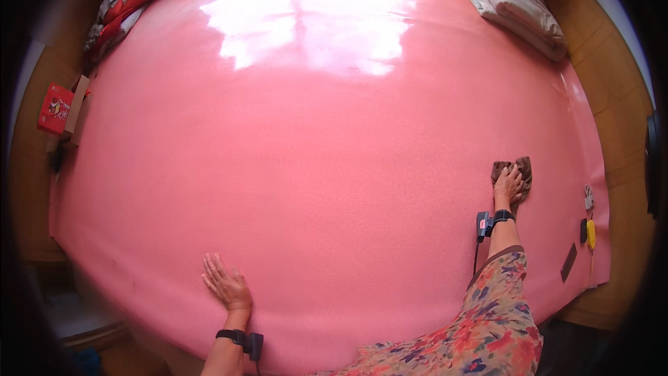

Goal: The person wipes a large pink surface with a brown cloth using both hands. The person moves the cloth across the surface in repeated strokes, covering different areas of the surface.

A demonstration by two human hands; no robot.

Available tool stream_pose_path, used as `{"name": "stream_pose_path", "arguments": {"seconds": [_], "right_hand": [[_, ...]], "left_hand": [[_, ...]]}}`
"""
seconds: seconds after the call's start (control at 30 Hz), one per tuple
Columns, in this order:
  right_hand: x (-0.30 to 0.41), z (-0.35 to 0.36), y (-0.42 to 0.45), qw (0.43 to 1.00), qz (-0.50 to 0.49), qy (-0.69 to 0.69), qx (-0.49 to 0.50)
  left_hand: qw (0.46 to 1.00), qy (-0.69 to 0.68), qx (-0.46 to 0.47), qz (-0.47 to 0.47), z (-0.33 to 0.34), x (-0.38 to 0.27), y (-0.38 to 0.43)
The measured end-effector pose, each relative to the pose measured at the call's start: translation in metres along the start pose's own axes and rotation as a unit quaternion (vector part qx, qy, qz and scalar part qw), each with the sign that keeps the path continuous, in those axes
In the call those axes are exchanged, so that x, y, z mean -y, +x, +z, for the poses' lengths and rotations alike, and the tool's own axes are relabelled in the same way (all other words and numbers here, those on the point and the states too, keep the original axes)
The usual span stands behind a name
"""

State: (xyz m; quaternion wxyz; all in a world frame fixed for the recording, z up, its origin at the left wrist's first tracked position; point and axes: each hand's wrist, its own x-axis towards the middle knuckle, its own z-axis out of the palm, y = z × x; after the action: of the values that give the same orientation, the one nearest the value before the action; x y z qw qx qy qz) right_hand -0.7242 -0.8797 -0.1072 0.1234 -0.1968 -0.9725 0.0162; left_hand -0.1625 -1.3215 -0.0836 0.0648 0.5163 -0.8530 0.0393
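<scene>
A glossy pink sheet [334, 167] covers the broad surface before me. At the right, my right hand [509, 185] lies over a crumpled brown cloth [524, 170], pressing it flat to the sheet; whether the fingers grip it I cannot tell. My left hand [225, 281] rests palm down on the sheet near the lower left edge, fingers spread, holding nothing. Each wrist wears a black strap with a small device.
Folded pale quilts [522, 5] lie at the upper right. Red and white fabrics [117, 16] and a red box [55, 108] line the left side. Along the right edge are a dark flat object [569, 263], a yellow object [591, 234] and a whitish cord [589, 197].
</scene>
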Motion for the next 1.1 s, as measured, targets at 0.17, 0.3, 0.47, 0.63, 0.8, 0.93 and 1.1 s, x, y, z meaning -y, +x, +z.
{"name": "stream_pose_path", "arguments": {"seconds": [0.17, 0.3, 0.47, 0.63, 0.8, 0.93, 1.1], "right_hand": [[0.160, 0.010, 0.022, 0.994, -0.098, 0.056, 0.016], [0.339, -0.001, -0.033, 0.955, -0.264, 0.112, 0.077], [0.486, -0.037, -0.174, 0.843, -0.488, 0.209, 0.090], [0.526, -0.079, -0.378, 0.662, -0.681, 0.305, 0.072], [0.467, -0.120, -0.504, 0.524, -0.758, 0.348, 0.174], [0.428, -0.113, -0.500, 0.518, -0.747, 0.388, 0.153], [0.396, -0.072, -0.332, 0.722, -0.606, 0.333, 0.011]], "left_hand": [[1.000, -0.013, 0.007, 0.016, -0.004, 0.006, -0.001], [0.999, -0.025, 0.020, 0.012, -0.007, 0.007, -0.002], [0.999, -0.039, 0.026, 0.009, -0.010, 0.004, 0.000], [0.999, -0.042, 0.027, 0.009, -0.013, 0.000, 0.003], [0.999, -0.032, 0.006, 0.015, -0.014, -0.003, 0.005], [1.000, -0.016, -0.001, 0.004, -0.006, 0.008, -0.001], [1.000, -0.012, -0.014, 0.014, -0.007, 0.000, 0.002]]}}
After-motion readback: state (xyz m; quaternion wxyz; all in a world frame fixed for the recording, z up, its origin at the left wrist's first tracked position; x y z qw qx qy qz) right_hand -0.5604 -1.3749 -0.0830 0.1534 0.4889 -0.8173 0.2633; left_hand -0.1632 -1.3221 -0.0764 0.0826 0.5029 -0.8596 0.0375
